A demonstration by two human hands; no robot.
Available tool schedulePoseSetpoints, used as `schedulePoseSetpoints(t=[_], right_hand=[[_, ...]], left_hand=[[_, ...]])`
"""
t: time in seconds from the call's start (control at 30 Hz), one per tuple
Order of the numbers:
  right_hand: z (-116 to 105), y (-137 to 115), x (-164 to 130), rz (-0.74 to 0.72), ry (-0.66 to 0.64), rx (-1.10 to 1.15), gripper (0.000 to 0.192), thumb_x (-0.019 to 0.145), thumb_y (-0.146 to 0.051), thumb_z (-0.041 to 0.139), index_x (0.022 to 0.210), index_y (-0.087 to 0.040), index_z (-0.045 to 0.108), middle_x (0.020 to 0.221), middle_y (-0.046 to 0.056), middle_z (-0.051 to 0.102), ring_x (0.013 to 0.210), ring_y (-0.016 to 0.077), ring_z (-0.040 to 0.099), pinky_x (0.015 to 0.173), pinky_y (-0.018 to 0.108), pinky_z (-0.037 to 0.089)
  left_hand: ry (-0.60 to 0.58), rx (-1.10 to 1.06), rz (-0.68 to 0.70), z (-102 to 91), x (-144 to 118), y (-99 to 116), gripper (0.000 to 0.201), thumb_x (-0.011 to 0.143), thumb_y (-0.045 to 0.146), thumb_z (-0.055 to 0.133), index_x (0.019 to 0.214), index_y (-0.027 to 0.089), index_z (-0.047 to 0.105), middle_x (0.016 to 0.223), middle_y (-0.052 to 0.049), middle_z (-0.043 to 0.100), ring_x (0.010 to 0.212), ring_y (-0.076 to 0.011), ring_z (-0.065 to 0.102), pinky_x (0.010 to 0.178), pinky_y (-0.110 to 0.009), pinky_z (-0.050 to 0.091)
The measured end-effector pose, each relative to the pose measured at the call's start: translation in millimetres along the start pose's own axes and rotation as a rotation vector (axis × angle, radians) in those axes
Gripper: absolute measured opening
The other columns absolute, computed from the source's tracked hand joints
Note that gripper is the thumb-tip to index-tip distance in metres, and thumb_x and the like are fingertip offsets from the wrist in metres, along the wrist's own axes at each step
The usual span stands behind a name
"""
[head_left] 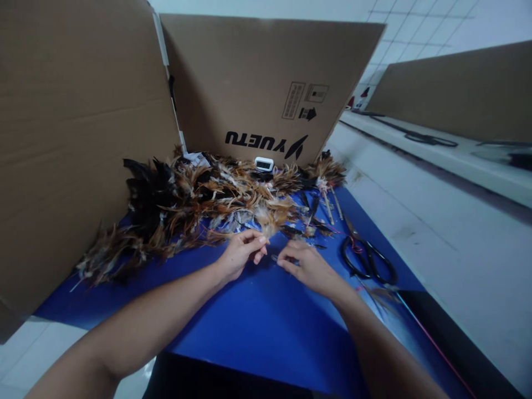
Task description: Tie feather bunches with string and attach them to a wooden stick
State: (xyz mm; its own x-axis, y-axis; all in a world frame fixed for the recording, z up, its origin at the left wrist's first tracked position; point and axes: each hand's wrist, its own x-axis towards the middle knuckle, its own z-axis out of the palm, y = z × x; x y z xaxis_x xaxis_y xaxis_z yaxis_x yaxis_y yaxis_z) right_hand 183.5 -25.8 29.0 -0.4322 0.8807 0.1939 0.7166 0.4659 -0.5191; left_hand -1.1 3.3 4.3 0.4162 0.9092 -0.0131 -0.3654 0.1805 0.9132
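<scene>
My left hand [245, 252] is closed in a pinch, and a pale tan feather [268, 219] rises from its fingertips. Just to its right, my right hand [305, 263] has thumb and fingers pressed together; a small whitish bit shows at the tips, too small to name. Both hands are above the blue tabletop [266, 316], a short gap apart. Behind them lies a long heap of brown and black feathers [216, 194]. Large black-handled scissors [368, 255] rest to the right of my right hand.
Cardboard panels stand at the left [83, 127] and back [257, 77]. A small white digital display [264, 164] sits against the back panel. Thin sticks [328, 206] poke from the feathers at right. Beyond the table's right edge runs a white ledge [415, 138] with a black cable.
</scene>
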Motion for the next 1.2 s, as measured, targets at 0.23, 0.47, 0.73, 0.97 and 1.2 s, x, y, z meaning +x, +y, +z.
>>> schedulePoseSetpoints(t=[0.23, 0.47, 0.73, 0.97, 1.2], right_hand=[[-13, -1, 0, 0.270, 0.145, 0.538, 0.019, 0.077, -0.035, 0.058, 0.071, -0.017, 0.061, 0.068, 0.002, 0.065, 0.061, 0.0126, 0.056, 0.058, 0.025, 0.044], [-8, -7, 1, 0.337, 0.116, 0.691, 0.022, 0.073, -0.037, 0.064, 0.071, -0.016, 0.060, 0.069, 0.004, 0.068, 0.061, 0.0139, 0.060, 0.061, 0.028, 0.048], [-1, -15, 5, 0.366, 0.131, 0.772, 0.025, 0.065, -0.039, 0.069, 0.076, -0.017, 0.062, 0.059, -0.001, 0.061, 0.053, 0.0129, 0.057, 0.052, 0.027, 0.050], [-1, -15, 3, 0.373, 0.150, 0.691, 0.022, 0.065, -0.036, 0.069, 0.065, -0.017, 0.058, 0.058, -0.001, 0.060, 0.052, 0.0120, 0.055, 0.050, 0.024, 0.046], [-7, -15, 4, 0.354, 0.198, 0.693, 0.017, 0.069, -0.032, 0.067, 0.064, -0.018, 0.058, 0.059, -0.001, 0.062, 0.056, 0.0113, 0.057, 0.058, 0.024, 0.046]], left_hand=[[-0.015, -0.018, -0.007, 1.3, 0, 1, 0.026, 0.071, 0.037, 0.066, 0.074, 0.012, 0.058, 0.060, 0.002, 0.056, 0.041, -0.0027, 0.044, 0.042, -0.018, 0.033], [-0.118, -0.012, -0.095, 4.3, -5, -2, 0.028, 0.071, 0.039, 0.066, 0.078, 0.013, 0.058, 0.053, 0.001, 0.056, 0.046, -0.0079, 0.052, 0.045, -0.019, 0.040], [-0.188, 0.033, -0.105, 2.3, -4, -7, 0.028, 0.070, 0.039, 0.066, 0.076, 0.013, 0.057, 0.053, 0.002, 0.053, 0.042, -0.0065, 0.049, 0.044, -0.020, 0.041], [-0.183, 0.022, -0.097, 2.6, -4, -5, 0.027, 0.071, 0.037, 0.065, 0.073, 0.012, 0.057, 0.058, 0.001, 0.054, 0.042, -0.0046, 0.046, 0.043, -0.019, 0.038], [-0.154, -0.073, -0.105, 1.8, -3, -4, 0.024, 0.071, 0.034, 0.066, 0.075, 0.012, 0.058, 0.061, 0.002, 0.054, 0.043, -0.0042, 0.046, 0.042, -0.018, 0.037]])
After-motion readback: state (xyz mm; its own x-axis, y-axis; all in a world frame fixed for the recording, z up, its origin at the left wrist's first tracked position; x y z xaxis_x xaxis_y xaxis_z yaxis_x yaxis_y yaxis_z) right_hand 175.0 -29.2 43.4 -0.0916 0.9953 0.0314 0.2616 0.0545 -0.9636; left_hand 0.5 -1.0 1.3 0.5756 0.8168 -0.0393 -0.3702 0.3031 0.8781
